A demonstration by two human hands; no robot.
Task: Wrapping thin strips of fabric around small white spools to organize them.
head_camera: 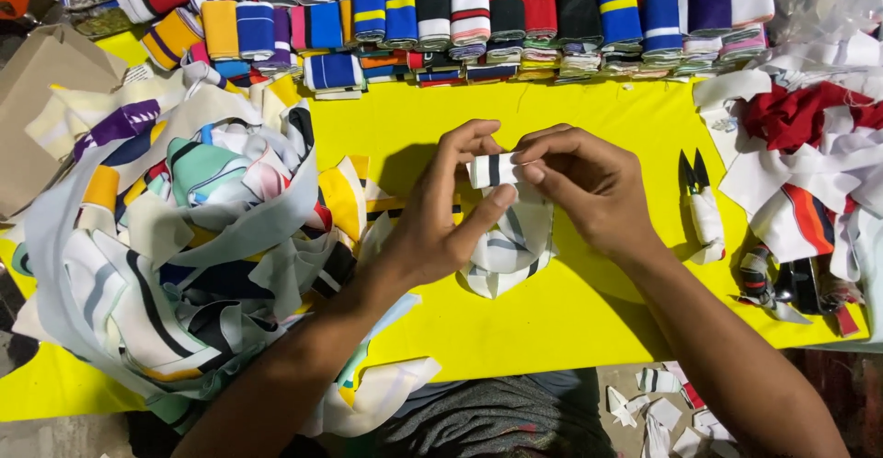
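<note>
Both hands pinch 1 small striped roll (pixel 490 170) above the middle of the yellow table (pixel 570 320): left hand (pixel 441 214) underneath, right hand (pixel 589 182) gripping its end. The loose tail (pixel 504 246) hangs down; slack fingers could let it unwind.

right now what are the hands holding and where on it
Both hands pinch a white fabric strip with a dark stripe: the left hand and right hand grip its rolled upper end, the loose rest hanging onto the yellow table.
</note>
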